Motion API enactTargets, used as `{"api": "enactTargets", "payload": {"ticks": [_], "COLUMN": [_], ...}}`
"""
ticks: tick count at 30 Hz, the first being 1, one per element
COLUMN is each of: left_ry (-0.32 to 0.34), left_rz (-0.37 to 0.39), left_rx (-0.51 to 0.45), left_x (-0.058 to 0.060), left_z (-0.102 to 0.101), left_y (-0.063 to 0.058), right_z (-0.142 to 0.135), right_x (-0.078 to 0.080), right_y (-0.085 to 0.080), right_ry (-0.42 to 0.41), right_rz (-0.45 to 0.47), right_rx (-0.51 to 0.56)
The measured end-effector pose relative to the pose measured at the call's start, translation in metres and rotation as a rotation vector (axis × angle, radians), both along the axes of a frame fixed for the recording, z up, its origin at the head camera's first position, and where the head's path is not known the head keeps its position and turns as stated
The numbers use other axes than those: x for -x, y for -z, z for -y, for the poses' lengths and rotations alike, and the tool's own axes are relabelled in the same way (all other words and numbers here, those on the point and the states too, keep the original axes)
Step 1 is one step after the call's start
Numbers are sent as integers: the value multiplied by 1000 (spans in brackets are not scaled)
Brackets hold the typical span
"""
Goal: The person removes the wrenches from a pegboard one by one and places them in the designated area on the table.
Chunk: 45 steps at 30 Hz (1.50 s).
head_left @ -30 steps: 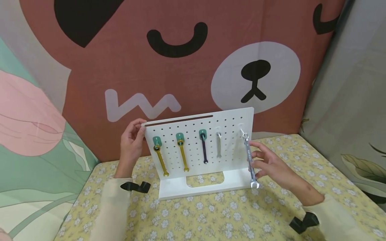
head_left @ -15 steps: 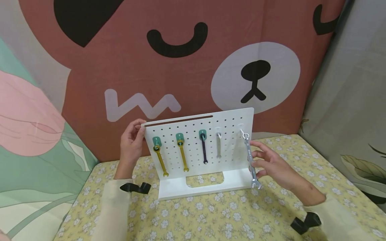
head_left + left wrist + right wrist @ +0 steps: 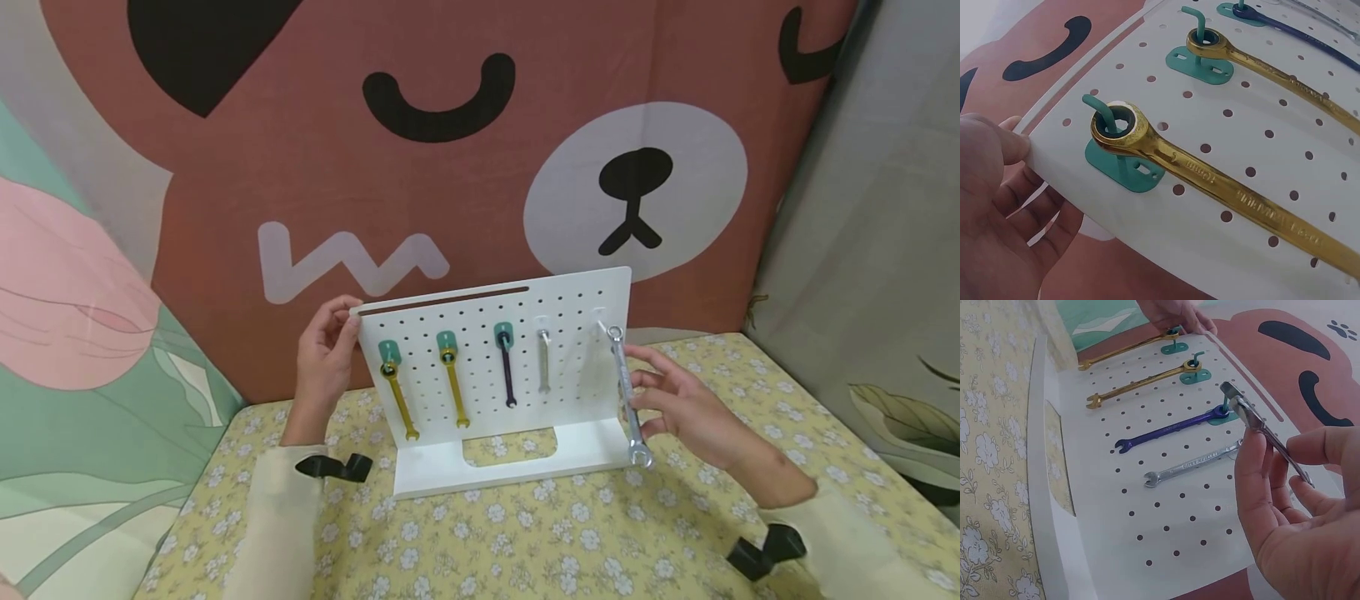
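Wrench shift: since a second ago, the right hand and its long silver wrench have edged slightly rightward from the end hook; the pegboard holds its place.
Flowered cloth: yellow with white blossoms, nearest me, spread beneath the stand.
Right fingers: narrow, pinching the long silver wrench by its shaft.
Long silver wrench: up in front of the pegboard's right edge, ring end on top, forked end below and leaning outward.
End hook: white, just beside that ring; whether they touch, I can't tell.
White base: flat on the cloth.
Hung wrenches: from the left, a first gold wrench, a second gold wrench and a purple wrench on green hooks, then a small silver wrench.
Left hand: pinches the pegboard's upper left corner, thumb in front, fingers behind.
Backdrop: a big reddish-brown bear face.
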<state>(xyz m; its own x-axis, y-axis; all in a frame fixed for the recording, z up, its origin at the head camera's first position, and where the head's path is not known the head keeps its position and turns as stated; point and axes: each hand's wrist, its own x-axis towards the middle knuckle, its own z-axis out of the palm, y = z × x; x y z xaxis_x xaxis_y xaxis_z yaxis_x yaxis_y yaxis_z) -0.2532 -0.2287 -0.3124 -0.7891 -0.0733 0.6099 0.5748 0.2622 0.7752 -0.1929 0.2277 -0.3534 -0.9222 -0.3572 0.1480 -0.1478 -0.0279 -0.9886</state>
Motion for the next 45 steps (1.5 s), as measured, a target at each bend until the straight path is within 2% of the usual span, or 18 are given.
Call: {"api": "enactTargets", "payload": {"ticks": [16,27,34,39,45], "left_ry": [14,31,18,35,46], "left_rz": [6,-5,5,11,5], "left_rx": [8,14,13,18,36], "left_x": [0,1,1,1,0], "left_z": [2,3,5,7,7], "left_y": [2,2,2,1,2], "right_z": [-8,-22,-33,-44,-53], "right_x": [-5,-6,-3,0,6], "right_y": [-1,8,15,25,38], "right_ry": [-1,-24,-13,2,31], "right_rz": [3,12,7,17,122], "right_rx": [-22,20,-26,-96,-197]}}
